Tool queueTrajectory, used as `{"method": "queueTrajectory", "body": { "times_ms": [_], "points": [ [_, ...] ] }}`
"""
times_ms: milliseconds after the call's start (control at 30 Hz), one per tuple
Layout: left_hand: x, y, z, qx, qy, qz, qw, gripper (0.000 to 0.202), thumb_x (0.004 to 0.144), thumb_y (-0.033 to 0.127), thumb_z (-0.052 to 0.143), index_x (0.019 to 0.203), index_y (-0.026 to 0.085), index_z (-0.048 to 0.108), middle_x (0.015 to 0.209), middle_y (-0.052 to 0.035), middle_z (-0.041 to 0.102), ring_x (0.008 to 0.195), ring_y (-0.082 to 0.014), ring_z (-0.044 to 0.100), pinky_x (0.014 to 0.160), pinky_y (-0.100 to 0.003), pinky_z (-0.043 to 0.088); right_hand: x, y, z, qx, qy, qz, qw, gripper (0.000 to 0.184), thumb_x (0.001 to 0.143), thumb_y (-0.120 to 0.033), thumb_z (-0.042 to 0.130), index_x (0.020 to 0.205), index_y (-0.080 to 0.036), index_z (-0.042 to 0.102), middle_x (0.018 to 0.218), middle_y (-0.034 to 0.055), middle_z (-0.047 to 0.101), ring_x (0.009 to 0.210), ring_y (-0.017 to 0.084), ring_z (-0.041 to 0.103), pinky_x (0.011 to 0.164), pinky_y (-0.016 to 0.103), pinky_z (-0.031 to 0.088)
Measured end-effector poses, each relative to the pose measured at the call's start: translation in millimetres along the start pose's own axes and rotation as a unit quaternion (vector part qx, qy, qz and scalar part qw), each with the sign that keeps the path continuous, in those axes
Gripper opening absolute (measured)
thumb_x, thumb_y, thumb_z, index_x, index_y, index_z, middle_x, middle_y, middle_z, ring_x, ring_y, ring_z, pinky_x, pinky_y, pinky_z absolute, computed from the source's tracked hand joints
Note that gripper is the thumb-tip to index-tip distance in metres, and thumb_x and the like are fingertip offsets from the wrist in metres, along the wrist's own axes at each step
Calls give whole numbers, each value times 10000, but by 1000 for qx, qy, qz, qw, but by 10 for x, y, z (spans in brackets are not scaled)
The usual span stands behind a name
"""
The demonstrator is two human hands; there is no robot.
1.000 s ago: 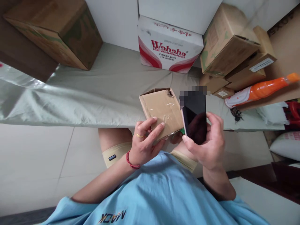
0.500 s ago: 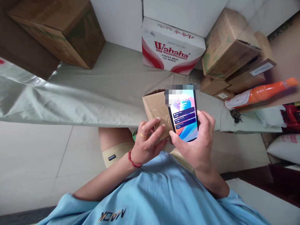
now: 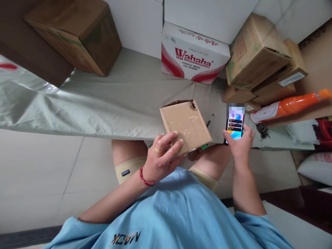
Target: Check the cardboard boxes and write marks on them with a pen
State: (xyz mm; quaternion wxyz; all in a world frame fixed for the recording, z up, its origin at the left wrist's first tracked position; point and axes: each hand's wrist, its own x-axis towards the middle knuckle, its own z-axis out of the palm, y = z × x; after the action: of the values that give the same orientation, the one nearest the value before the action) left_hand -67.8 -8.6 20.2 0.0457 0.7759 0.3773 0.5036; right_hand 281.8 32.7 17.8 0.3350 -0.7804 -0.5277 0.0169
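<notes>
Gripping a probably light box [image 3: 188,121] by its seven-o'clock edge is the left hand [image 3: 162,155], the right hand [image 3: 240,147] holding a phone [image 3: 236,126].

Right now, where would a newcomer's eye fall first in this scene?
Probably on the lit phone in the right hand, right of centre. Next comes the small brown box in the left hand, near the middle, torn at its far right corner. The red-and-white Wahaha carton behind it and the orange bottle at far right also stand out.
</notes>
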Motion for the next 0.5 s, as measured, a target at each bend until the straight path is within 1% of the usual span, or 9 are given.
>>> {"method": "queueTrajectory", "body": {
  "times_ms": [67, 133, 200, 267, 300, 367, 400, 433, 500],
  "points": [
    [-22, -31, -68, 3, -1, 2, 1000, 590, 945, 216, 809, 1482, 207, 566, 1417, -204, 621, 1056, -259, 652, 860, -394, 607, 164, 330, 113, -66, -21, 92, 993, 835, 629, -473, 908, 1315, -105, 607, 1319, 230, 598, 1379, 428, 520, 1193, 603, 451],
    [-62, -80, -179, 13, -4, 0, 1000, 606, 946, 225, 816, 1497, 205, 564, 1433, -208, 624, 1122, -285, 669, 897, -417, 619, 264, 584, 185, -119, -62, 162, 978, 804, 637, -458, 901, 1291, -78, 629, 1317, 259, 612, 1345, 421, 557, 1179, 557, 473],
    [-137, -143, -331, 33, -6, -6, 999, 621, 951, 227, 809, 1517, 221, 554, 1446, -200, 635, 1158, -297, 684, 931, -441, 625, 319, 759, 218, -153, -88, 200, 964, 805, 662, -468, 887, 1305, -55, 636, 1352, 292, 601, 1285, 416, 609, 1153, 539, 497],
    [-254, -210, -511, 58, -6, -24, 998, 661, 933, 218, 819, 1533, 253, 543, 1458, -182, 648, 1208, -311, 695, 973, -466, 627, 361, 867, 222, -169, -94, 218, 957, 837, 675, -472, 876, 1343, -35, 625, 1397, 325, 577, 1244, 427, 639, 1136, 555, 507],
    [-326, -242, -604, 67, -2, -45, 997, 690, 909, 208, 835, 1531, 270, 543, 1466, -172, 652, 1245, -321, 694, 1006, -483, 622, 384, 901, 218, -173, -95, 221, 955, 859, 675, -471, 875, 1364, -27, 617, 1416, 339, 565, 1242, 438, 643, 1135, 570, 506],
    [-484, -295, -782, 59, 16, -116, 991, 684, 866, 195, 853, 1483, 292, 573, 1476, -151, 654, 1319, -339, 680, 1064, -511, 606, 440, 941, 206, -183, -101, 225, 952, 880, 669, -491, 880, 1370, -26, 621, 1439, 359, 552, 1297, 478, 615, 1158, 615, 479],
    [-562, -319, -862, 30, 28, -167, 985, 624, 865, 204, 842, 1434, 297, 601, 1483, -143, 649, 1358, -347, 665, 1074, -516, 603, 470, 946, 201, -188, -105, 226, 950, 867, 668, -519, 882, 1349, -39, 640, 1453, 365, 544, 1350, 504, 576, 1172, 644, 458],
    [-634, -341, -931, -16, 44, -223, 974, 527, 879, 231, 816, 1369, 298, 632, 1492, -134, 642, 1394, -353, 646, 1066, -511, 609, 497, 941, 199, -192, -108, 221, 950, 843, 674, -558, 879, 1319, -59, 664, 1477, 367, 532, 1408, 526, 523, 1182, 673, 436],
    [-749, -393, -1036, -102, 64, -327, 937, 314, 933, 328, 734, 1238, 297, 667, 1515, -116, 629, 1428, -354, 624, 1021, -493, 631, 522, 885, 220, -186, -94, 182, 961, 804, 707, -635, 846, 1280, -92, 694, 1545, 358, 495, 1498, 542, 421, 1199, 711, 398]
  ]
}}
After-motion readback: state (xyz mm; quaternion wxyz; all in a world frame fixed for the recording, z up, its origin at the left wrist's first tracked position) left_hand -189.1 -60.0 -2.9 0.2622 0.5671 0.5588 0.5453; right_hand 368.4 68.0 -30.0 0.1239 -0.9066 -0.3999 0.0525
